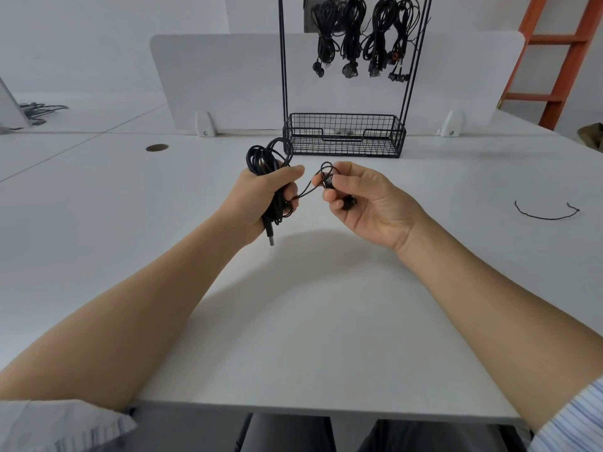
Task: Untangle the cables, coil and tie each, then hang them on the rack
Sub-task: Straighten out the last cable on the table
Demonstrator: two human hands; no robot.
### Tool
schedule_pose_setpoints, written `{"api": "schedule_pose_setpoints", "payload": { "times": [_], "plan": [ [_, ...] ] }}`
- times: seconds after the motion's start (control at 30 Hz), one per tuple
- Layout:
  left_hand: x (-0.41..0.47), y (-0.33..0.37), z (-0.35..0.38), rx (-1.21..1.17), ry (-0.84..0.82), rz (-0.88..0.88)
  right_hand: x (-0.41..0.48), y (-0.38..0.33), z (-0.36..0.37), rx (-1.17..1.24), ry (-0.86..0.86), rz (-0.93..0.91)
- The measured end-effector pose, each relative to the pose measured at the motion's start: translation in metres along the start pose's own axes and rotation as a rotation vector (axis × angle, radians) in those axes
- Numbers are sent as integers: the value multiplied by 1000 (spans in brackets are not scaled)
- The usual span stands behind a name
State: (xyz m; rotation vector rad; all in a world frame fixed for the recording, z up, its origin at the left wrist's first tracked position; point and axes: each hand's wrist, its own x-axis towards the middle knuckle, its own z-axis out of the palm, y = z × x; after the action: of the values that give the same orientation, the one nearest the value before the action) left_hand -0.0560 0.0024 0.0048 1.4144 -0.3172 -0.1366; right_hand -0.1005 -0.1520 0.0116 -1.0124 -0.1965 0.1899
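The head view shows the left hand (261,199) clenched round a coiled bundle of thin black cable (261,164), with loops rising above the fist and a USB plug (270,239) sticking out below. The right hand (368,207), just beside it, pinches the cable's loose end between thumb and fingertips above the white tabletop (310,305). Behind stands a black wire rack (399,138) with coiled black cables (355,37) hanging from it. A short black tie wire (548,217) lies on the tabletop to the right.

An office: white desk (326,305) with divider panel (228,83) and grommet hole (157,147).
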Motion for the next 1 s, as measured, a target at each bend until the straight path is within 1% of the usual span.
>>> {"api": "schedule_pose_setpoints", "payload": {
  "times": [0.13,0.37,0.43,0.5,0.57,0.73,0.87,1.0],
  "plan": [
    [0,1,-2,-29,0,-3,0,1,-2,4,-45,-2],
    [-2,2,0,-45,-27,-1,-2,-1,-7,-47,-59,29],
    [-2,2,0,-31,-35,-3,0,-1,-9,-85,-103,45],
    [-2,2,0,-12,-38,-3,2,2,-11,-117,-184,61],
    [-3,2,0,-6,-36,-5,4,5,-12,-154,-212,71],
    [-2,2,0,-12,-43,0,6,6,-15,-287,-61,6],
    [-3,2,1,-20,-56,-6,9,9,-14,-199,36,-45],
    [-3,4,0,-70,-22,-5,8,7,-15,-162,37,-46]
  ]
}}
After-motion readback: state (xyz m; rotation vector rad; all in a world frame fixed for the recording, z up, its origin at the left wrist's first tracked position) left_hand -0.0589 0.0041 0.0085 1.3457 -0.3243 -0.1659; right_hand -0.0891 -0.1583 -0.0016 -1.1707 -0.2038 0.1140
